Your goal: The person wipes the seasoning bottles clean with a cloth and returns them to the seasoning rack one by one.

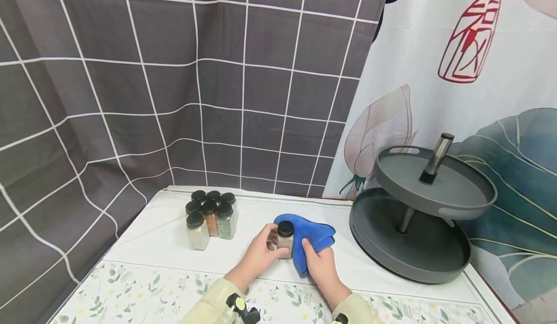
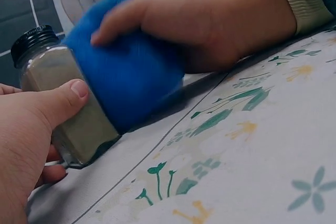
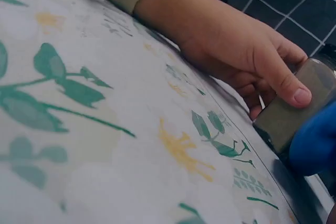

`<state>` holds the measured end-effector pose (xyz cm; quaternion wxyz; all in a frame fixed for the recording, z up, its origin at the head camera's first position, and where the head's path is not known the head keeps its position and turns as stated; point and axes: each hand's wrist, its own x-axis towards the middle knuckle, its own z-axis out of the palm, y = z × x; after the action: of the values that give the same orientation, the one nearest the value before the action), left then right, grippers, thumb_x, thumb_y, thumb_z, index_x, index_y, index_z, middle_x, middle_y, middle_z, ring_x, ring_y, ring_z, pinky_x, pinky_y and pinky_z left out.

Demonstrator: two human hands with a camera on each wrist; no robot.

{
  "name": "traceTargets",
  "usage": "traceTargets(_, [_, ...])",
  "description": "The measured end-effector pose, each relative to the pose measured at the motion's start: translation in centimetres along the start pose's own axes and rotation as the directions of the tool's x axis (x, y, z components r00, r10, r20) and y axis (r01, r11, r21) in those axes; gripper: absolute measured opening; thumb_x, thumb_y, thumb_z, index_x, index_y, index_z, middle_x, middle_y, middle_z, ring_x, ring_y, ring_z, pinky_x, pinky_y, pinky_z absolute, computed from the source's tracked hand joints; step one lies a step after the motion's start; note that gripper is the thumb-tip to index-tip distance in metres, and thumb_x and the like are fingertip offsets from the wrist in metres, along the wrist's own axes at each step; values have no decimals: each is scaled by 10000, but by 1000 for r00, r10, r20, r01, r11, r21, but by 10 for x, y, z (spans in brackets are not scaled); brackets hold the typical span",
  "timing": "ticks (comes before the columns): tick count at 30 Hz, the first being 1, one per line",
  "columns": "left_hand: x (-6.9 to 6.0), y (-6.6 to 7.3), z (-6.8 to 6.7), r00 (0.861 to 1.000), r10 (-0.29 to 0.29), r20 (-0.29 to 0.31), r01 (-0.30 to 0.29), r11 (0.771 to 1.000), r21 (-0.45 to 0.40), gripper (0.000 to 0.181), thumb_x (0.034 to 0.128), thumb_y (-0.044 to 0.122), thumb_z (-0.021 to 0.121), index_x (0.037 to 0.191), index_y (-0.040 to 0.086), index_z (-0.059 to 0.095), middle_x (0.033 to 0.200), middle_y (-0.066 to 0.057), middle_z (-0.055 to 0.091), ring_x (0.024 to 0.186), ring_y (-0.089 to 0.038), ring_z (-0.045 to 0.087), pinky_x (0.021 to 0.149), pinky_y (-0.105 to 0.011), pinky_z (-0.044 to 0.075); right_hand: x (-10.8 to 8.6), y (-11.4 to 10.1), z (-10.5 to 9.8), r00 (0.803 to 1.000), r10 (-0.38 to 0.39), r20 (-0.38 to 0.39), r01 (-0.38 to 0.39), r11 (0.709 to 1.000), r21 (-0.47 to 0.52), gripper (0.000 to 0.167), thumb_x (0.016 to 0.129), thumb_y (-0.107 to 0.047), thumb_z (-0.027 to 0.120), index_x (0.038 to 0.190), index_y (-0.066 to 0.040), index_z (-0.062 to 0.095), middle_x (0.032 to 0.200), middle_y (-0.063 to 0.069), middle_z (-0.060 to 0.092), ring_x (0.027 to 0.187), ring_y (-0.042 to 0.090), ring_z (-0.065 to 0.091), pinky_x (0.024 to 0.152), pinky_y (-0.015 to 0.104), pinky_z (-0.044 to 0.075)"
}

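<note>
At the lower centre of the frame, a jar [image 1: 285, 242] was gripped by the left hand [image 1: 259, 252]; a cloth [image 1: 314, 233] against it was held by the right hand [image 1: 323, 267].

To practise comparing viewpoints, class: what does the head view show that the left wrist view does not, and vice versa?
Head only: the jar cluster and the red emblem on the white curtain.
Left wrist only: the left thumbnail in clear close-up.
Both: the left hand holding a black-lidded jar, and the right hand gripping a blue cloth beside it.
</note>
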<state>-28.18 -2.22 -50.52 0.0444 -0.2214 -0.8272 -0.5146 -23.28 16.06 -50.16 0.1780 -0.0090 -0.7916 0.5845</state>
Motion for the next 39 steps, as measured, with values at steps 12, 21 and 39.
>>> traceTargets(12, [1,-1,2,1000,4,3,-4,1000,-15,569,869,268,810,1320,81,519,1089,-7,620,986,-145,608,865,-304,548,-1,0,0,1000,-23,-16,23,1000,4,444,1015,-171,596,1380,64,500,1329,262,602,1257,427,569,1097,555,415])
traceTargets(21, [-1,0,2,999,18,33,-17,1000,-10,621,923,229,738,1435,38,443,1274,-88,600,1171,-248,587,1039,-408,491,1,1,-1,998,7,-68,-2,997,71,449,1034,-192,571,1406,45,484,1371,247,579,1297,406,540,1129,526,387])
traceTargets(39, [-1,1,3,994,45,-103,-45,999,3,526,883,146,777,1321,35,507,997,4,547,858,-125,565,790,-259,536,-2,-1,2,999,-11,-53,13,999,36,465,1036,-206,575,1416,44,478,1380,254,572,1301,417,534,1121,544,392])
